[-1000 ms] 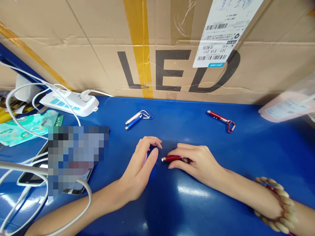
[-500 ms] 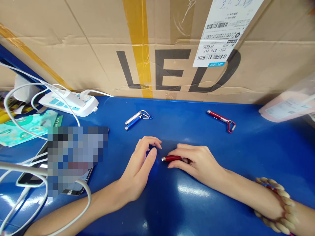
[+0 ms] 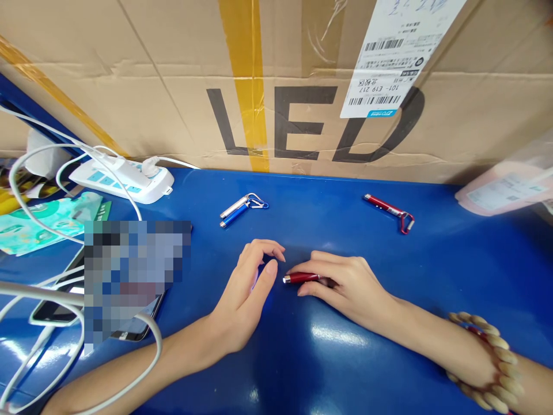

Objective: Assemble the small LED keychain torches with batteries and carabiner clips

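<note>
My right hand (image 3: 345, 279) holds a small red penlight (image 3: 300, 278) between thumb and fingers, its silver tip lit white and pointing left. Facing that tip, my left hand (image 3: 248, 288) rests on the blue table (image 3: 294, 357), fingers curved and parted from the thumb, holding nothing. A faint blue glow shows on the palm side. Beyond my left hand lie a silver penlight (image 3: 235, 206) and a blue penlight (image 3: 234, 215), side by side near a carabiner clip. Another red penlight (image 3: 382, 204) with a red clip lies at the back right.
A large cardboard box (image 3: 173, 115) stands along the back edge. At left are a white power strip (image 3: 129, 181), looping white cables, phones (image 3: 56, 311) partly under a blurred patch, and a green packet (image 3: 43, 225). A pinkish container (image 3: 501, 187) stands at the right.
My right index finger has slid slightly forward along the red penlight, and the thumb has drawn back a little. My left hand has barely moved.
</note>
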Demonstrator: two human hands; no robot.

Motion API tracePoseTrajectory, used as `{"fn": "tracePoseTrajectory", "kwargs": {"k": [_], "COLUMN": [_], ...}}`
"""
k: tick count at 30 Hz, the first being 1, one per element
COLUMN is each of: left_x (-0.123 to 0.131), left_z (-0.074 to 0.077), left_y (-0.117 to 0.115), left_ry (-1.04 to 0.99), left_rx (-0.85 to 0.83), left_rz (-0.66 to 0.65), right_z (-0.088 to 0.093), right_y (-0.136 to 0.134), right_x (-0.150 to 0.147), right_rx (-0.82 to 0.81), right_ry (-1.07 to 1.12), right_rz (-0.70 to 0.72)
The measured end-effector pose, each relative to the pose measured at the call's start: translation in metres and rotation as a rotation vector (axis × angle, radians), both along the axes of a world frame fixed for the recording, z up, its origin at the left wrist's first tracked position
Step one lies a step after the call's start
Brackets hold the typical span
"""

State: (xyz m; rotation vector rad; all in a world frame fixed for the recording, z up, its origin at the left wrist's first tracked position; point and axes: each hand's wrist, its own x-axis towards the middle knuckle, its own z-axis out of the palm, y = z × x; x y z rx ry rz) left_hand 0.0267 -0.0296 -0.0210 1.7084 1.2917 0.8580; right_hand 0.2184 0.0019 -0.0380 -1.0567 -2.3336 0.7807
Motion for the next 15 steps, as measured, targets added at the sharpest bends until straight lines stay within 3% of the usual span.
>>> {"fn": "tracePoseTrajectory", "kwargs": {"k": [11,15], "left_x": [-0.0019,-0.0025], "left_z": [-0.0014,-0.0044], "left_y": [0.005,0.0068], "left_ry": [0.254,0.446], "left_rx": [0.068,0.167], "left_rz": [0.084,0.069], "right_z": [0.0026,0.0046], "right_y": [-0.0008,0.0009], "right_x": [-0.0023,-0.0015], "right_rx": [0.026,0.065], "right_ry": [-0.065,-0.132], "right_rz": [-0.021,-0.068]}}
